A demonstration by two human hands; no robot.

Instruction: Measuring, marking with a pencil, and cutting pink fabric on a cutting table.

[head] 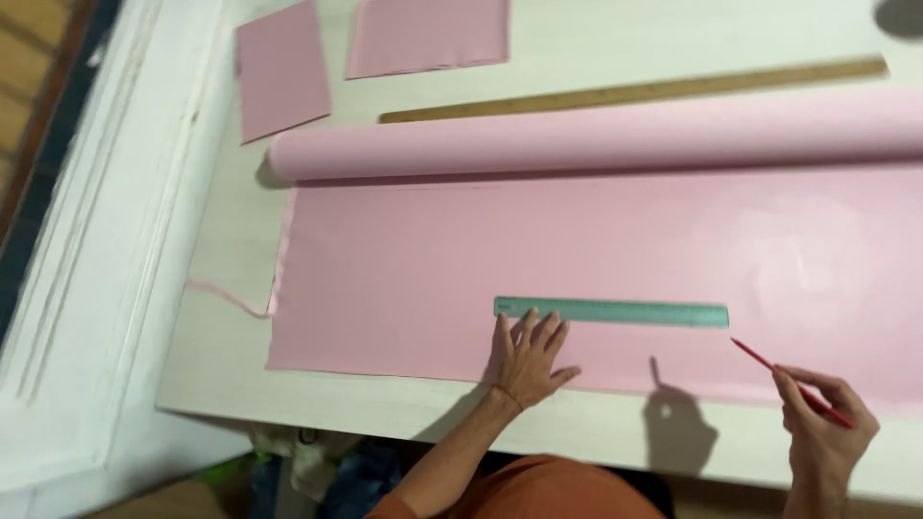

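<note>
- The left hand [527, 358] lies flat on the pink sheet [461, 259], its grip spread wide, fingertips touching the near edge of the green ruler [611, 311] at its left end.
- The ruler rests flat on the sheet, near the sheet's front edge.
- The right hand [822, 418] has its grip pinched on a red pencil [784, 377]; the tip points toward the ruler's right end, just short of it.
- The sheet unrolls from a pink roll [596, 139] lying across the white bench [221, 346].
- Behind the roll lie a long wooden ruler [635, 92] and two cut pink pieces [282, 67], [428, 35].
</note>
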